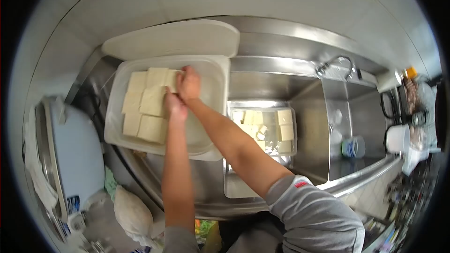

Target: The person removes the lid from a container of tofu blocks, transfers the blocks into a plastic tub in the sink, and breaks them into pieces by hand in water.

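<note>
A white plastic tub (214, 98) holds several pale tofu blocks (153, 100), laid side by side and partly overlapping in its left half. My two hands meet at the right edge of these blocks. My right hand (189, 84) is curled against a tofu block (172, 78) toward the tub's back. Just below it, my left hand (175, 106) has its thumb up and its fingers closed in at the same block's near side. The palms and some fingertips are hidden.
The tub's lid (173, 40) leans behind it. In the steel sink (307, 131) to the right, a clear container (276, 147) holds more tofu in water. A second basin with a faucet (344, 61) and a jar (354, 147) lies beyond. A white bag (132, 213) sits at lower left.
</note>
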A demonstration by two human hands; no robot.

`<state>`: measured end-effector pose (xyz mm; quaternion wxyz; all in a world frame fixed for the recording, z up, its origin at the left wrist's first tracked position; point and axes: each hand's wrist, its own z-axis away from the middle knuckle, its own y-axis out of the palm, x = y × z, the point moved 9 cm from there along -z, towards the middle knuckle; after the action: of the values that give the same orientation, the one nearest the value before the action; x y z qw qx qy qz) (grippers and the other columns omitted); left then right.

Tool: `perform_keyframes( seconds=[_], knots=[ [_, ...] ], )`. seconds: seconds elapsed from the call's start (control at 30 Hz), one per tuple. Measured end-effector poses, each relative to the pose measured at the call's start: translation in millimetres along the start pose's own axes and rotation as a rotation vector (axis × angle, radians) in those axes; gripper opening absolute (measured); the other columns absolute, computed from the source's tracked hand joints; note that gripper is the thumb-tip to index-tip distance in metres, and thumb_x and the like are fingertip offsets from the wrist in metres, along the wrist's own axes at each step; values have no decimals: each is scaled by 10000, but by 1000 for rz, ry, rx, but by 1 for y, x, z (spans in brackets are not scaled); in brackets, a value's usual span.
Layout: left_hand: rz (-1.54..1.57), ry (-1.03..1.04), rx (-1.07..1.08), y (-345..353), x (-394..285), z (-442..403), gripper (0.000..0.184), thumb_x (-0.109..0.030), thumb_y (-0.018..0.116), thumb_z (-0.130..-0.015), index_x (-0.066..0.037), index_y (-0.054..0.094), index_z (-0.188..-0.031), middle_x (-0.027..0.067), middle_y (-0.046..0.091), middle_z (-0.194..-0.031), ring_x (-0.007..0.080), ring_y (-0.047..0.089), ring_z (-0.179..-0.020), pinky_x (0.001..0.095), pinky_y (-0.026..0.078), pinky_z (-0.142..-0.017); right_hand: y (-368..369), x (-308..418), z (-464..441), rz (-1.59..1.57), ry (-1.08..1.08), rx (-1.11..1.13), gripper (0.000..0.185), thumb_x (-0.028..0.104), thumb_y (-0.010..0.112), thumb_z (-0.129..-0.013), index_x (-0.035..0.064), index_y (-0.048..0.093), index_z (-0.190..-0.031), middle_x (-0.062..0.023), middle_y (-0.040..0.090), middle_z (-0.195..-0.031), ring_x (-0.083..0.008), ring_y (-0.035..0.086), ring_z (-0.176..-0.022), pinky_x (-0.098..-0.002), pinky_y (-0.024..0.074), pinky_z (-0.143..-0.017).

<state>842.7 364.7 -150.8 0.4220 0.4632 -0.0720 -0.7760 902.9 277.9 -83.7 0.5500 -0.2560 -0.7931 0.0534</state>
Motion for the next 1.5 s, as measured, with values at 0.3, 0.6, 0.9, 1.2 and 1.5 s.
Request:
perform_keyframes(
  seconds=[0.3, 0.6, 0.9, 1.2, 1.5],
  knots=[
    [86, 128, -130, -29, -11, -6, 521, -436, 244, -911, -43, 388, -1220, 89, 454, -1191, 189, 429, -1115, 325, 351, -945, -3, 14, 4, 87, 27, 96, 219, 171, 540, -780, -13, 467, -874, -209, 528, -855, -366, 519, -783, -439, 415, -717],
    [401, 46, -24, -3, -12, 23, 553, -476, 194, -897, -91, 389, -1242, 85, 418, -1254, 234, 378, -1168, 371, 300, -978, 11, 45, 11, 401, -33, 490, 388, 328, 509, -812, -7, 438, -995, -237, 517, -1021, -350, 492, -990, -433, 372, -848],
    [207, 190, 204, -11, -12, -3, 645, -561, 142, -862, -115, 354, -1277, 104, 352, -1325, 257, 312, -1227, 376, 238, -1020, -3, 67, 31, 495, -230, 471, 520, 380, 490, -795, -5, 431, -1141, -295, 410, -1182, -389, 398, -1117, -479, 302, -933],
    [188, -36, -66, -19, 6, -5, 643, -560, 146, -867, -112, 366, -1272, 116, 387, -1301, 271, 370, -1200, 384, 309, -986, -11, 18, 13, 343, 104, 389, 512, 313, 526, -792, -55, 414, -1130, -223, 434, -1140, -355, 408, -1074, -416, 333, -907],
    [138, 157, 279, -2, -8, -4, 550, -508, 245, -881, -87, 433, -1180, 96, 455, -1231, 241, 418, -1140, 379, 319, -969, -28, 52, 22, 326, 76, 415, 590, 286, 570, -758, -14, 346, -1215, -209, 399, -1138, -329, 395, -1047, -412, 337, -881]
  ],
)
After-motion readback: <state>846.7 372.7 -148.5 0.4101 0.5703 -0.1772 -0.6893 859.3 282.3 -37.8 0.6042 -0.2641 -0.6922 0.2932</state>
